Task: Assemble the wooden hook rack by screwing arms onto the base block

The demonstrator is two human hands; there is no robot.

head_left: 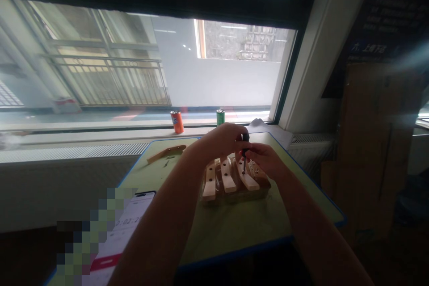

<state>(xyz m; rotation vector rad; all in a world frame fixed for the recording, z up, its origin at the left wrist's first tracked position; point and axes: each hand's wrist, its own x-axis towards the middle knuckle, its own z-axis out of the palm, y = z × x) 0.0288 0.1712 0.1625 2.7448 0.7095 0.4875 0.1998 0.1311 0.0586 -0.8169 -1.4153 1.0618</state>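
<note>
A screwdriver (pixel 244 163) with a dark handle stands nearly upright, its tip at a hole in a pale curved wooden strip (pixel 250 182). My left hand (pixel 229 137) is closed around the top of the handle. Just below, my right hand (pixel 264 157) pinches the lower handle near the shaft. Two more wooden strips with dark holes, a middle strip (pixel 229 182) and a left strip (pixel 209 187), lie beside the first on a brown block (pixel 264 190) that looks wrapped in clear plastic. Small metal pieces (pixel 255 167) show at the block's right, partly hidden by my right hand.
Another wooden piece (pixel 164 153) and a few small screws (pixel 167 161) lie at the table's (pixel 231 228) far left. A phone (pixel 124 232) showing a timer is at the near left. An orange can (pixel 177 122) and a green can (pixel 220 117) stand on the windowsill.
</note>
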